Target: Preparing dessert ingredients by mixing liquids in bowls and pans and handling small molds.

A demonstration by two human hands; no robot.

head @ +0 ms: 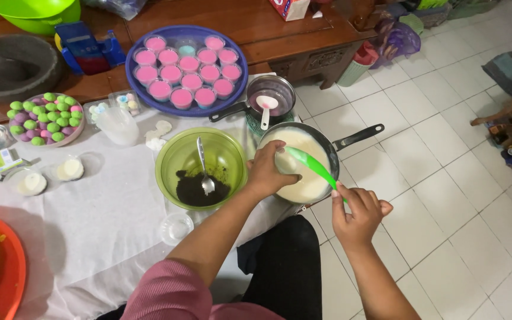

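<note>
A small clear cup point(284, 161), filled with pale cream batter, hangs over the black-handled pan point(327, 142) of the same mixture, pinched at its rim in the person's left hand point(266, 172). The right hand point(355, 214) is closed around the handle of a green ladle point(310, 166), whose bowl sits at the cup's mouth, tipped over the batter. The pan stands at the edge of the white cloth point(108, 219), partly out over the tiled floor point(445, 195), its handle pointing away to the right.

The cup looks close to full, and another splash from the ladle could run over the fingers and back into the pan, or onto the cloth if the hand drifts left. The grip is light, on the rim only, so wet plastic may slip. A knock from the right forearm against the pan could, by the look of it, tilt it toward the floor.

Just left of the pan sits a green bowl point(201, 168) holding a dark mixture and a metal spoon point(204, 169); a drip there would spoil that batch. Behind, a smaller pan point(271, 95) carries a white ladle point(266, 106), and a blue tray point(186, 68) holds rows of pink-filled cups. Further left, a plate of green and purple balls point(45, 117) and a few small filled cups point(69, 169) rest on the cloth, with an empty clear cup point(176, 227) near the person's knee.
</note>
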